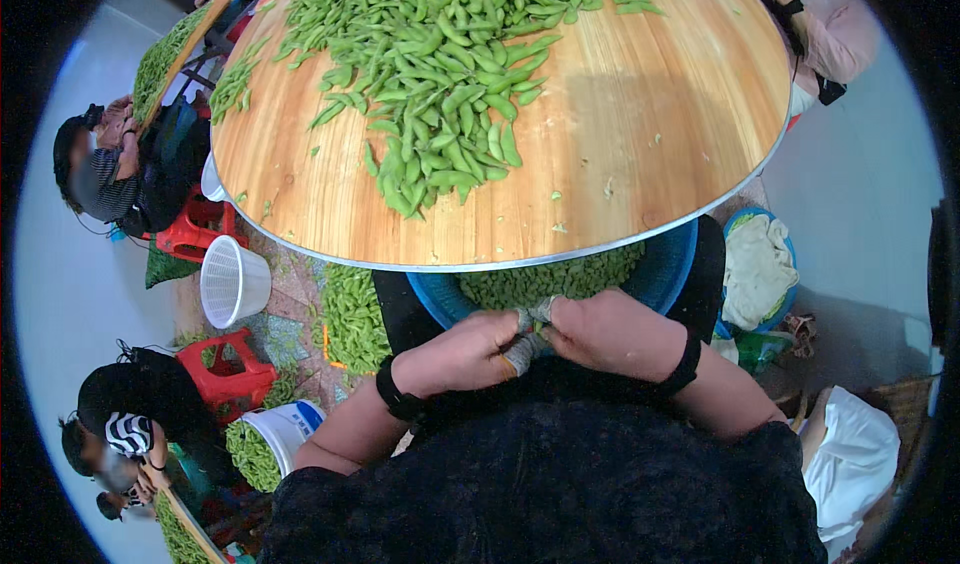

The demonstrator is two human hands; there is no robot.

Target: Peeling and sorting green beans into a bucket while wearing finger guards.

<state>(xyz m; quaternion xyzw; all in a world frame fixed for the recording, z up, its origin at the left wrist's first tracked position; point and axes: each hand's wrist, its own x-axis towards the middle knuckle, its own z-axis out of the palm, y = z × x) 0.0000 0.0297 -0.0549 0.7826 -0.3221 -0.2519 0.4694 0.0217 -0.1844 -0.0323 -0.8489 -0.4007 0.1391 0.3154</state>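
Many edamame pods [450, 74] remain whole, beans [545, 282] below appear shelled; left hand [466, 352] and right hand [618, 336] meet fingertip-to-fingertip, any pinch indiscernible.

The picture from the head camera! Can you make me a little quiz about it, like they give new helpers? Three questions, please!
1. Fill in: the green pods lie in a heap on a round ______ table.
2. True or false: the blue tub stands on top of the table.
3. Are the left hand and right hand a) far apart, b) close together, or c) lying flat on the table?

Key: 1. wooden. 2. False: the blue tub is below the table's near edge. 3. b.
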